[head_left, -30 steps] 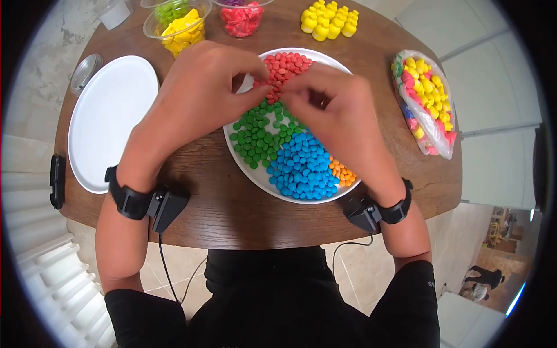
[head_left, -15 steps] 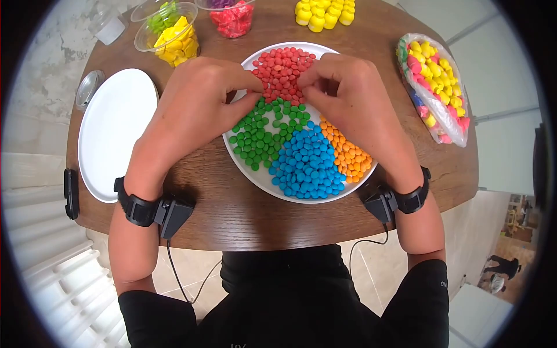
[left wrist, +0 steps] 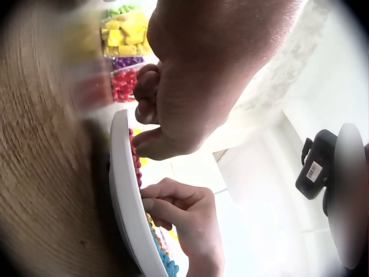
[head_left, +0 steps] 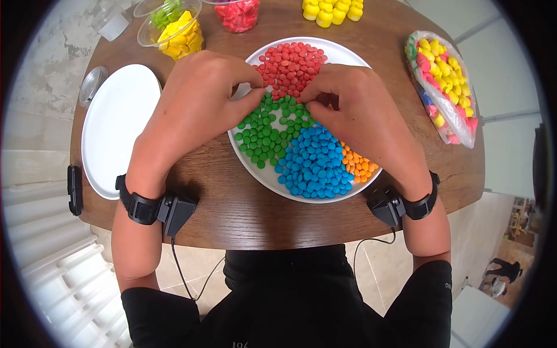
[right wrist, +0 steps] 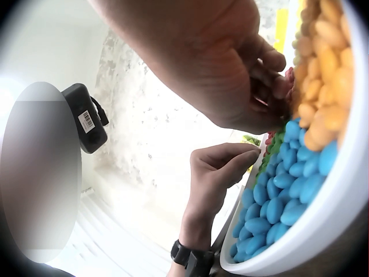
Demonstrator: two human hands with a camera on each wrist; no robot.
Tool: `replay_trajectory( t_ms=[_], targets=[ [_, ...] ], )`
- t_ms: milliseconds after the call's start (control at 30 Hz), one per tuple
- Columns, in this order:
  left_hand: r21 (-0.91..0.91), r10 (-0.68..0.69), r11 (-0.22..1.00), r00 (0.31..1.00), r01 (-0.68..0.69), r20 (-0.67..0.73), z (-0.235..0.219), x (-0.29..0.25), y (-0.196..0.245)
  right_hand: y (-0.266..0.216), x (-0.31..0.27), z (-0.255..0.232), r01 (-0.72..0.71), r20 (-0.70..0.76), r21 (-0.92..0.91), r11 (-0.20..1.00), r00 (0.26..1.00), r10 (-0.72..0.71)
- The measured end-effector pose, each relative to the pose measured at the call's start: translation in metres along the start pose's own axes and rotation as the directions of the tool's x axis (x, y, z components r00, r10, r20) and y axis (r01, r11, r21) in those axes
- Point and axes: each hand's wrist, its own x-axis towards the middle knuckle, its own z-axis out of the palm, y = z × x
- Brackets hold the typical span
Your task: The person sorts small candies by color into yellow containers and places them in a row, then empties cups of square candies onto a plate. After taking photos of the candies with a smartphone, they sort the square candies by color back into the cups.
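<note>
A round white plate (head_left: 255, 170) holds red candies (head_left: 293, 61) at the far side, green candies (head_left: 261, 136) at the left, blue candies (head_left: 316, 162) nearest the body and orange candies (head_left: 360, 165) at the right. My left hand (head_left: 200, 104) hangs over the plate's left edge, its fingers curled, thumb and index fingertips together beside the red and green candies. Opposite it, my right hand (head_left: 360, 110) has curled fingers, with thumb and index tips low by the red-green border. No candy shows between either hand's fingertips; the left wrist view shows the right hand (left wrist: 187, 216) at the plate's rim.
An oval white plate (head_left: 119, 130) lies at the left, near a clear lid (head_left: 93, 86). Tubs of yellow pieces (head_left: 181, 37) and red pieces (head_left: 241, 16) stand at the back, with small yellow bottles (head_left: 332, 11). A bag of coloured pieces (head_left: 444, 87) lies right.
The head view has shifted a little. My right hand has drawn back from the red candies toward the red-green border; my left hand stays by the plate's left side, its thumb and index still close together.
</note>
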Motion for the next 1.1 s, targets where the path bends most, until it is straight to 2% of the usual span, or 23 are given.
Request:
replay_trajectory(
  t_ms=[167, 267, 567, 700, 867, 1100],
  targets=[
    [0.04, 0.017, 0.999, 1.0, -0.017, 0.002, -0.001, 0.0, 0.0, -0.001, 0.003, 0.005, 0.091, -0.048, 0.009, 0.996, 0.995, -0.091],
    [0.016, 0.019, 1.0, 0.999, -0.019, 0.033, 0.0, -0.003, -0.006, -0.001, 0.002, 0.007, 0.113, -0.021, -0.032, 0.993, 0.993, -0.113],
    [-0.009, -0.016, 1.0, 0.997, 0.016, 0.072, -0.003, -0.002, -0.001, -0.005, -0.001, 0.005, 0.084, 0.038, 0.019, 0.996, 0.996, -0.085],
    [-0.063, -0.017, 0.998, 0.996, 0.023, 0.086, -0.002, -0.004, -0.003, -0.004, 0.0, 0.007, 0.084, 0.01, 0.03, 0.996, 0.996, -0.085],
    [-0.095, -0.012, 0.995, 0.997, 0.02, 0.081, -0.001, -0.003, -0.003, 0.001, 0.002, 0.015, 0.186, -0.03, 0.062, 0.981, 0.982, -0.185],
    [-0.082, 0.003, 0.997, 0.993, 0.007, 0.121, -0.002, -0.003, -0.003, 0.002, 0.002, 0.017, 0.159, 0.007, 0.02, 0.987, 0.987, -0.159]
  ],
)
